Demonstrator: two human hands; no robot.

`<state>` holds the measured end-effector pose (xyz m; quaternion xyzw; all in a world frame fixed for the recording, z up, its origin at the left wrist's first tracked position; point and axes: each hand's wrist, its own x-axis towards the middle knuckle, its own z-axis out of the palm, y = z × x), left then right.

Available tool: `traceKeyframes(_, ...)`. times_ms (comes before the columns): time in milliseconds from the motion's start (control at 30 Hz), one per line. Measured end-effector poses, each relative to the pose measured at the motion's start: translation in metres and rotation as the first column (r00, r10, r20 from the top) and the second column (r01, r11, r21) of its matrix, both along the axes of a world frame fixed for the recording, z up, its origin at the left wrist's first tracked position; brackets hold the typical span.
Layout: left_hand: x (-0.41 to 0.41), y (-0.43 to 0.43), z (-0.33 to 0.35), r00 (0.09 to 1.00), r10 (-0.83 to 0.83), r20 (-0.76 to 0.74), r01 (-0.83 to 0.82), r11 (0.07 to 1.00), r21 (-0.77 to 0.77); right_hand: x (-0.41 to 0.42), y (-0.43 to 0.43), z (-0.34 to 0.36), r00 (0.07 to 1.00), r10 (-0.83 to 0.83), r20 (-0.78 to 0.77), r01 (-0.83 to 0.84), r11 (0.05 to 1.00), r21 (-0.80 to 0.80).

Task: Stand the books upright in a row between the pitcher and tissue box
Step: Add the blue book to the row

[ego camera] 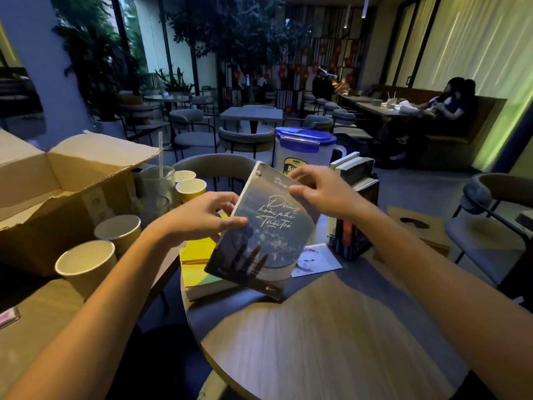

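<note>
On the round wooden tabletop (pixel 331 336), a row of upright books (pixel 353 203) stands just right of the blue-lidded pitcher (pixel 302 148), the cardboard tissue box (pixel 418 226) farther right. In front of the pitcher, both hands hold a tilted blue paperback (pixel 259 235) off the tabletop: left hand (pixel 199 217) grip pinching its spine edge, right hand (pixel 320 189) grip pinching its top corner

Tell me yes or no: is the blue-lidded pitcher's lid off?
No, the blue lid sits closed on the white plastic pitcher.
</note>
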<state>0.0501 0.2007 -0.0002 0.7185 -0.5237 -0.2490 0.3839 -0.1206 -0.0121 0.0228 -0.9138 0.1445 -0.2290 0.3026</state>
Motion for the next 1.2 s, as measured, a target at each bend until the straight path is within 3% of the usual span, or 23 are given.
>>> traceKeyframes(100,-0.015,-0.003,0.000,0.998,-0.063,-0.018,0.062,0.997,-0.054,-0.022,0.002,0.020,0.999,0.033,0.003,-0.032,0.994,-0.108)
traceKeyframes(200,-0.034,-0.011,-0.009,0.989,-0.135,0.064,0.143,0.982,-0.126,-0.044,-0.002,0.029,0.999,0.039,-0.021,-0.042,0.986,-0.161)
traceKeyframes(367,-0.052,-0.027,-0.032,0.979,-0.203,0.011,0.203,0.976,-0.082,-0.071,-0.007,0.026,0.994,0.079,-0.072,-0.093,0.969,-0.227)
traceKeyframes(533,-0.059,-0.030,-0.041,0.977,-0.213,-0.025,0.207,0.965,-0.162,-0.091,-0.019,0.032,0.956,0.023,-0.292,-0.096,0.967,-0.236)
traceKeyframes(733,-0.082,-0.050,-0.032,0.983,-0.181,-0.007,0.172,0.944,-0.281,-0.100,-0.026,0.055,0.977,-0.039,-0.210,-0.023,0.958,-0.285)
traceKeyframes(1033,-0.125,-0.103,-0.032,0.977,-0.018,0.215,0.115,0.886,-0.449,-0.107,-0.064,0.068,0.986,-0.153,-0.070,0.114,0.911,-0.395)
traceKeyframes(1200,-0.137,-0.128,-0.045,0.982,0.030,0.185,0.061,0.881,-0.470,-0.109,-0.086,0.056,0.979,-0.200,-0.045,0.160,0.884,-0.439)
